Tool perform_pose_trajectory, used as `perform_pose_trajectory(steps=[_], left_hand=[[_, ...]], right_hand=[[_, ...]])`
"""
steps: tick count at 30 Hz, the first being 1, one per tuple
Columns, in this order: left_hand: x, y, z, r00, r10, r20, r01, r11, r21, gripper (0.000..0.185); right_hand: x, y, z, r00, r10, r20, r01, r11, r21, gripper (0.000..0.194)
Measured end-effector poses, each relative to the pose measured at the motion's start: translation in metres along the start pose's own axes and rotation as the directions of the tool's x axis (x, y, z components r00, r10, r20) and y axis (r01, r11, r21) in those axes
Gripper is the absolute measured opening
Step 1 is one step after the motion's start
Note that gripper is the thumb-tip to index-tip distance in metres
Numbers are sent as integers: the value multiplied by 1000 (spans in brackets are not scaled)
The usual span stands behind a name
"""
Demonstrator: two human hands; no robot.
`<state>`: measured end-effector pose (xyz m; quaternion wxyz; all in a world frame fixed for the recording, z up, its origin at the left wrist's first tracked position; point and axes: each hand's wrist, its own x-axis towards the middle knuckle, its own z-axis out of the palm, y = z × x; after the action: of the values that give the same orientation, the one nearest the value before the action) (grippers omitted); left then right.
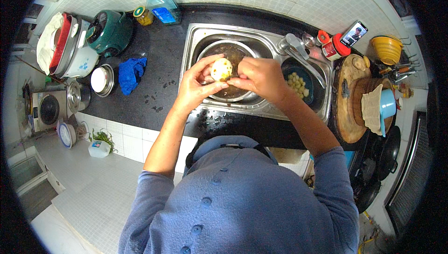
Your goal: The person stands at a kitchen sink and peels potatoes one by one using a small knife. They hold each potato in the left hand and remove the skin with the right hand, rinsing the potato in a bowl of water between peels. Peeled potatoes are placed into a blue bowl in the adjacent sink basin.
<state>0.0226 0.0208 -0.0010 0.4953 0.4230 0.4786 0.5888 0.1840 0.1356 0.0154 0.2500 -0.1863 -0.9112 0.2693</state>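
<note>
My left hand [202, 80] holds a pale, round, mostly peeled vegetable [221, 69] with brown spots, its exact kind unclear. The fingers of my right hand [260, 77] are curled, with the thumb at the vegetable's lower right edge; whether a small tool is hidden in them I cannot tell. Both hands are over a round metal basin [252, 49] of murky brown water, set in the larger bowl of a stainless steel sink [231, 27]. In the smaller sink bowl, partly behind my right wrist, a dark bowl [308, 75] contains several pale peeled pieces [298, 84].
The faucet [311, 65] reaches over the smaller sink bowl. Right of it lie wooden chopping boards [344, 114] and a phone [354, 34] leaning on a red-lidded jar [331, 49]. Leftward are a blue cloth [131, 75], a steel bowl [102, 80] and a pump bottle [163, 7].
</note>
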Motion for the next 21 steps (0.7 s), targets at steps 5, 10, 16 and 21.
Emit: perform_pose_trajectory(steps=[5,10,16,21], left_hand=[[3,-3,0,999,8,-36,-9,999,-42,59],[2,-4,-2,996,-84,-22,84,996,-10,59],[5,-6,1,997,16,-74,-10,996,86,49],[-1,-2,3,996,-42,-77,52,991,123,51]], right_hand=[[1,3,1,1000,17,-18,-18,999,-43,42],[-4,-1,2,996,-28,80,37,993,-114,38],[0,3,2,999,33,-21,-33,999,-22,35],[-11,-4,8,996,-78,-51,76,996,-41,33]])
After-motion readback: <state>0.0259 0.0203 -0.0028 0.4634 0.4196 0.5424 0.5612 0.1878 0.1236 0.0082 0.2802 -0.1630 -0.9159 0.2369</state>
